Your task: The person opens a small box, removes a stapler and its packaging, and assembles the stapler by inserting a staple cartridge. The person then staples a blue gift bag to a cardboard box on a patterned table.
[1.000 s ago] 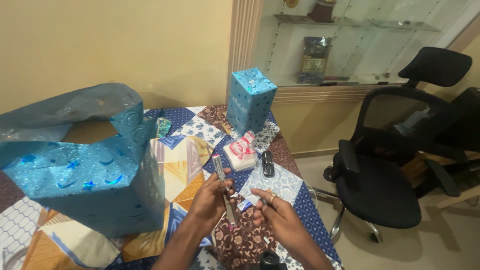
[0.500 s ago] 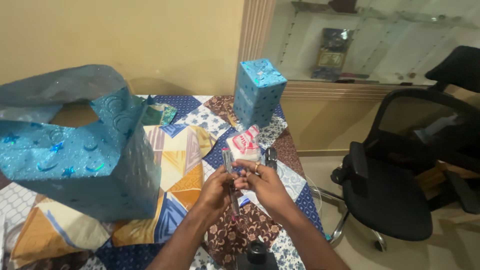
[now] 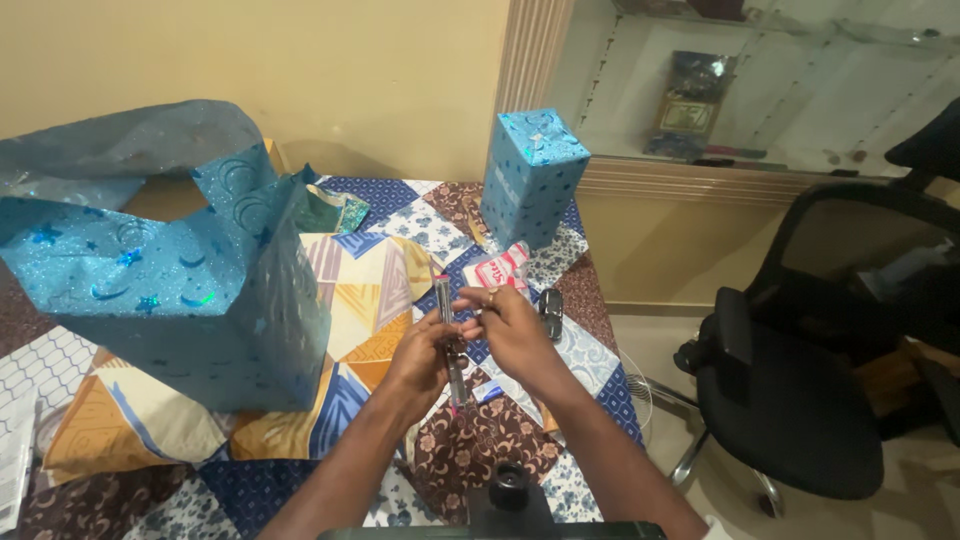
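We hold a slim utility knife (image 3: 449, 340) upright between both hands, above the patchwork tablecloth (image 3: 480, 440). Our left hand (image 3: 425, 362) wraps the lower part of the handle, fingers closed around it, and the pink end of the knife sticks out just below that hand. Our right hand (image 3: 505, 325) pinches the upper part of the knife between thumb and fingertips, narrowly closed on it; a ring shows on one of its fingers. The top tip of the knife rises a little above the right hand's pinch. Whether a blade is out we cannot tell.

Just beyond the grip, on the far side of our right hand, lies a small white and red packet (image 3: 498, 268), and just to the right of it a small dark object (image 3: 551, 311) that looks like a key fob. Farther beyond the grip stands a tall box wrapped in sparkly blue paper (image 3: 533, 176), upright near the far edge of the table. Well to the left of the grip sits a large box partly covered in blue paper with moons and stars (image 3: 170, 270), its wrapping loose and standing open at the top. Under the grip, close to the knife's pink end, a small light blue thing (image 3: 488, 392) lies on the cloth. Off to the right of the grip, beside the table, stands a black office chair (image 3: 800, 400).
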